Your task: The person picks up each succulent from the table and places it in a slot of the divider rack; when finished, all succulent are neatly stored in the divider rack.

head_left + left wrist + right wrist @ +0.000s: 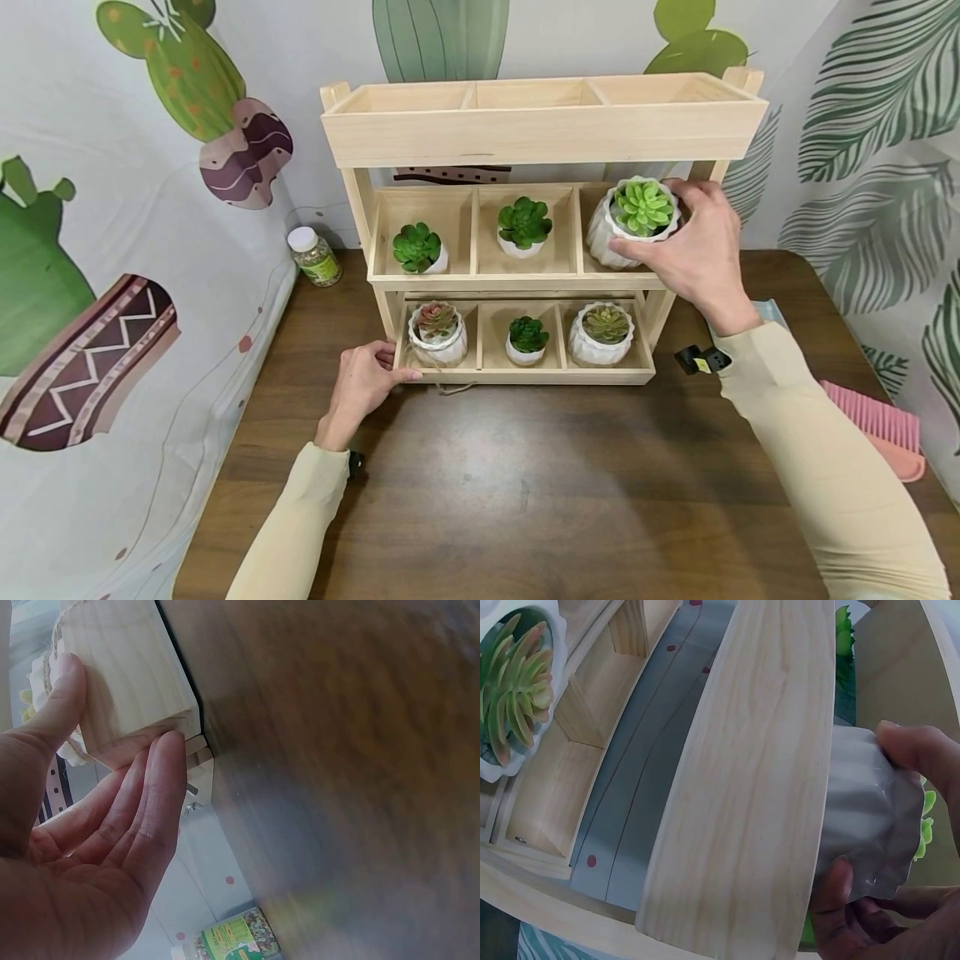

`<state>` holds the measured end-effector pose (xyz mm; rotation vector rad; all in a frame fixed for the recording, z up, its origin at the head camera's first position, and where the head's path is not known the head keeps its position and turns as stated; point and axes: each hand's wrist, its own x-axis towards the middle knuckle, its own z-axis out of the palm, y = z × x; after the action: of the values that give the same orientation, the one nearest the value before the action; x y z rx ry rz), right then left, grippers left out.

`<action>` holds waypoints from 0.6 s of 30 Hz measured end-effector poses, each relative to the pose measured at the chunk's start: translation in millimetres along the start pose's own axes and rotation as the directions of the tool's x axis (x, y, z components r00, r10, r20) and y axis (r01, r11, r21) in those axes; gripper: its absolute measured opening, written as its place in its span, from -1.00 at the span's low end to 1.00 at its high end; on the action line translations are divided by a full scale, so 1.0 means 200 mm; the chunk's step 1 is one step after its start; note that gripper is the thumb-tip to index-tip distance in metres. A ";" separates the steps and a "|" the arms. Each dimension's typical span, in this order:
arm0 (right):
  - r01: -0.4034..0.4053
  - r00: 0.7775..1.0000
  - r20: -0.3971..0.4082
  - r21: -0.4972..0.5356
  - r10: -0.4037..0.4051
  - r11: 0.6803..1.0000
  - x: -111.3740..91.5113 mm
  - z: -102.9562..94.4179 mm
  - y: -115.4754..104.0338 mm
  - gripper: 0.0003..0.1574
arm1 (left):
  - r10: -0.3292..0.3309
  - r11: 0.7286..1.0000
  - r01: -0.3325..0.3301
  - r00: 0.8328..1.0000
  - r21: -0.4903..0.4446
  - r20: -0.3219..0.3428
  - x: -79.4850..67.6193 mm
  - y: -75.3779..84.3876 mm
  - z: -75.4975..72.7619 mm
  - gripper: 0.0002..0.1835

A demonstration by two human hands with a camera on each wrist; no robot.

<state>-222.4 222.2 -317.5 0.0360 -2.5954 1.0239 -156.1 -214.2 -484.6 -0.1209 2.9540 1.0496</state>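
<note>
A white ribbed pot (602, 233) with a bright green succulent (642, 207) is in my right hand (703, 248), at the right compartment of the middle tier of a wooden plant stand (547, 137). Thumb and fingers grip the pot's sides; in the right wrist view the pot (866, 806) is partly behind the tier's front board (754, 757). My left hand (357, 385) holds the lower tier's left front corner, thumb on the front board (124, 679) and fingers against the end. Two small green succulents (417, 247) stand in the middle tier's other compartments.
The bottom tier holds a reddish succulent pot (438, 343), a small dark green one (527, 340) and an olive one (602, 333). A white-capped jar (317, 257) stands left on the brown table (487, 500). A pink brush (881, 429) lies by my right sleeve.
</note>
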 end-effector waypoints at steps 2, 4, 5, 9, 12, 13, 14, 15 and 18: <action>-0.001 1.000 0.006 -0.003 0.001 1.000 0.00 0.00 0.00 0.11 | 0.001 1.000 -0.001 1.000 0.004 -0.001 0.00 0.00 0.00 -0.43; 0.003 1.000 0.010 -0.005 -0.003 1.000 0.00 0.00 0.00 0.10 | 0.001 1.000 -0.001 1.000 0.005 -0.002 0.00 0.00 0.00 -0.43; 0.005 1.000 0.011 -0.007 -0.005 1.000 0.00 0.00 0.00 0.10 | 0.002 1.000 -0.002 1.000 0.005 -0.002 0.00 0.00 0.00 -0.43; 0.013 1.000 0.018 -0.010 -0.013 1.000 0.00 0.01 0.01 0.09 | 0.005 1.000 -0.005 1.000 0.005 -0.002 0.00 0.00 0.00 -0.43; 0.014 1.000 0.026 -0.015 -0.013 1.000 0.01 0.01 0.01 0.08 | 0.011 1.000 -0.011 1.000 0.007 -0.005 0.00 0.00 0.00 -0.44; 0.014 1.000 0.028 -0.018 -0.014 1.000 0.01 0.01 0.01 0.08 | 0.013 1.000 -0.013 1.000 0.007 -0.006 0.00 0.00 0.00 -0.44; 0.014 0.999 0.030 -0.020 -0.013 1.000 0.01 0.01 0.01 0.08 | 0.015 1.000 -0.015 1.000 0.008 -0.007 0.00 0.00 0.00 -0.44; 0.014 0.999 0.032 -0.021 -0.014 1.000 0.01 0.01 0.00 0.07 | 0.016 1.000 -0.016 1.000 0.007 -0.007 0.00 0.00 0.00 -0.44; 0.014 0.999 0.038 -0.027 -0.013 1.000 0.01 0.01 0.00 0.07 | 0.019 1.000 -0.019 1.000 0.007 -0.008 0.00 0.00 0.00 -0.45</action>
<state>-223.8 221.5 -317.7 0.0660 -2.6388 0.9922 -155.2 -213.5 -484.2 -0.0980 2.9712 1.0438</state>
